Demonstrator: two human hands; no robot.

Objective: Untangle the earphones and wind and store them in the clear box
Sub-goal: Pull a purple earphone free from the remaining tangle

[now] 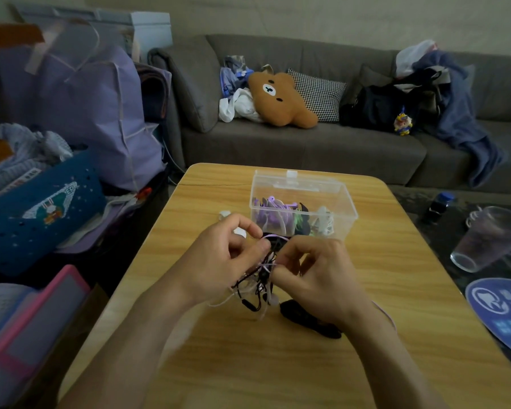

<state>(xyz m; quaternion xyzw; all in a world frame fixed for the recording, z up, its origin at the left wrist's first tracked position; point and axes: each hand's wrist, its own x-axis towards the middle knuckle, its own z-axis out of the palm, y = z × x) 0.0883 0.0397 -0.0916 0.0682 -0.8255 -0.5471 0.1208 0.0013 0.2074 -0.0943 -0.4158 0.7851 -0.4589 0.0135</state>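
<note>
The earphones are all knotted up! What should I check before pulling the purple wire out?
1. Both hands hold the tangle: ok. Left hand and right hand pinch the earphones.
2. Purple wire free of the black wires: not ok, they cross.
3. Clear box open and near: ok, just behind the hands.
4. Room left in the box: cannot tell, wound earphones already lie inside.
5. Wooden table has bare space below the tangle: ok.

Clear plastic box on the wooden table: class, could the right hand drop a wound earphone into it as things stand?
Probably yes. The clear plastic box stands open-topped just beyond the right hand, nothing between, though both hands now pinch the tangled cords.
</note>
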